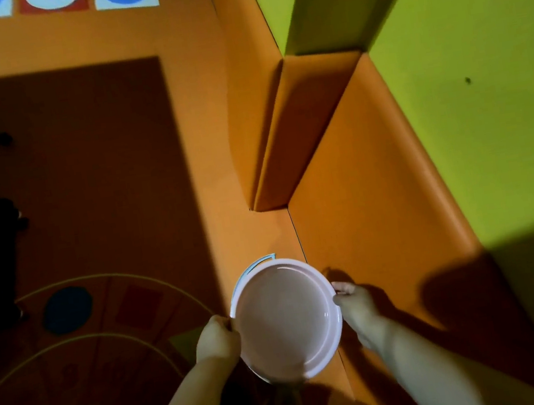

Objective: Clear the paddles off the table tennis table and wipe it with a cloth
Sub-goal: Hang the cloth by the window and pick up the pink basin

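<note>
I hold a round pale pink basin point(286, 317) in front of me, low in the head view, over an orange floor. My left hand point(217, 341) grips its left rim and my right hand point(355, 303) grips its right rim. The basin looks empty inside. A thin light blue handle curves along its far left edge. No paddles, cloth or table tennis table top are in view.
Orange padded skirting point(377, 185) runs along a green wall point(486, 100) on the right, with a padded corner jutting out ahead. Dark table legs and a wheel point(4, 214) stand at the left. Floor markings with circles and numbers point(70, 335) lie at the lower left.
</note>
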`<control>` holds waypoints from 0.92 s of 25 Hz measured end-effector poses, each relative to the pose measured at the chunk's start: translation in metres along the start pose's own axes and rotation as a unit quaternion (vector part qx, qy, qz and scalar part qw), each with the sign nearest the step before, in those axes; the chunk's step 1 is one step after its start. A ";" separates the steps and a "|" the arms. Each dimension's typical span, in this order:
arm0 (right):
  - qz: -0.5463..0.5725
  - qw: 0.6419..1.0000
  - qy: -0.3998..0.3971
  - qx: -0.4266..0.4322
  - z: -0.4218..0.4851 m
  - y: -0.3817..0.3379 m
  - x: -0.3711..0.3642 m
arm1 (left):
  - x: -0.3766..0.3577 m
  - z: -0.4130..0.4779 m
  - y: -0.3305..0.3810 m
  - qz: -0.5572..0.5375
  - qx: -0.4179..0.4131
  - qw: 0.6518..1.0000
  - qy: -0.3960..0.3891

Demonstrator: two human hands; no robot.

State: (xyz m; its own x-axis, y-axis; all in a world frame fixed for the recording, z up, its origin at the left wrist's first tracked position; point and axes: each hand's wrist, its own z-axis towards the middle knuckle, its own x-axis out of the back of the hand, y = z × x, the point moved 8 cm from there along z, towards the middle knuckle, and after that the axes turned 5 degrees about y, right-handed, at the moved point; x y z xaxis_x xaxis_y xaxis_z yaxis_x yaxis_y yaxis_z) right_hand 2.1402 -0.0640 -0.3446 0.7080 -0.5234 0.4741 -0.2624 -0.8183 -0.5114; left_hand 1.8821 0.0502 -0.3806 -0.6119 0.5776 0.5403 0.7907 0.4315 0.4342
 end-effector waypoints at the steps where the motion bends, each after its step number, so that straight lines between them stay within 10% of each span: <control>1: -0.007 1.000 0.002 0.006 0.015 -0.020 -0.008 | 0.004 0.019 0.012 -0.001 0.003 1.000 0.000; 14: -0.180 0.973 0.044 0.137 0.291 -0.139 -0.143 | -0.088 0.293 0.059 -0.056 0.066 0.996 -0.020; 23: -0.503 0.837 -0.057 0.209 0.438 -0.140 -0.224 | -0.193 0.394 0.050 -0.156 0.110 0.981 -0.025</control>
State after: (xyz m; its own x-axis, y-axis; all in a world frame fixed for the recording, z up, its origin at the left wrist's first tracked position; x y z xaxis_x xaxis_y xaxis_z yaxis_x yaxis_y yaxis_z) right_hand 2.3057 0.2717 -0.6935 0.4963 0.4257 0.7566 0.7393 -0.6642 -0.1113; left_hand 2.0472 0.2335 -0.7475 -0.8278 0.4246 0.3667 0.5527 0.7295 0.4030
